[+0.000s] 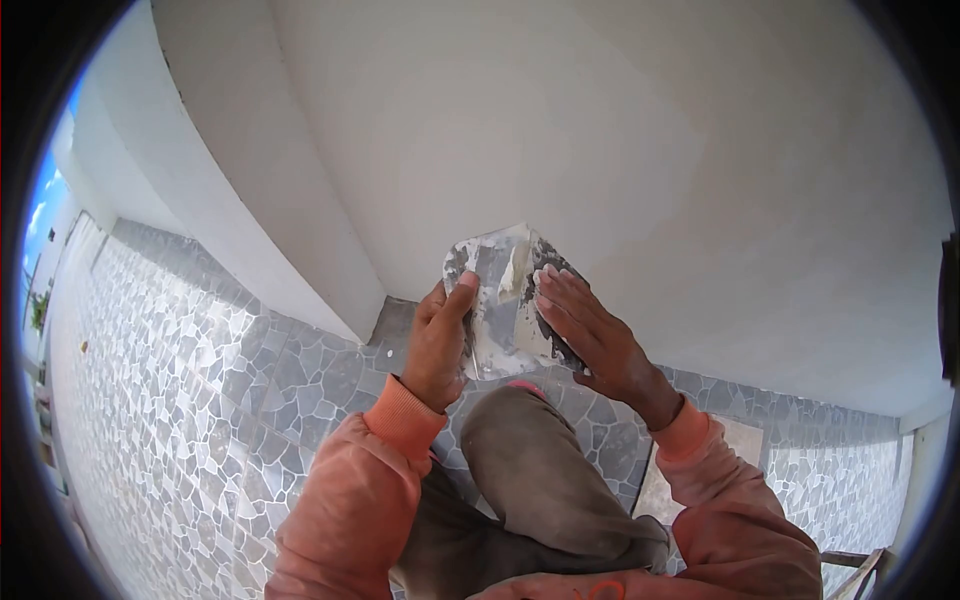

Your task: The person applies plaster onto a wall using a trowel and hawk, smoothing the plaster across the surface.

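A flat board point(495, 325), smeared with white paste and dark patches, is held up in front of the wall at the middle of the view. My left hand point(438, 340) grips its left edge, the thumb on the near face. My right hand point(600, 335) lies against the dark right part, fingers stretched out and whitish at the tips. A pale lump of paste point(514, 270) sits near the board's top, between the hands. What is behind the board is hidden.
A smooth light wall point(560, 120) rises ahead, with a projecting pillar point(240, 150) on the left. Stone-patterned floor tiles point(200, 400) run below. My bent knee point(520, 440) is under the board. A pale flat panel point(735, 440) and a wooden frame point(855, 570) are at the lower right.
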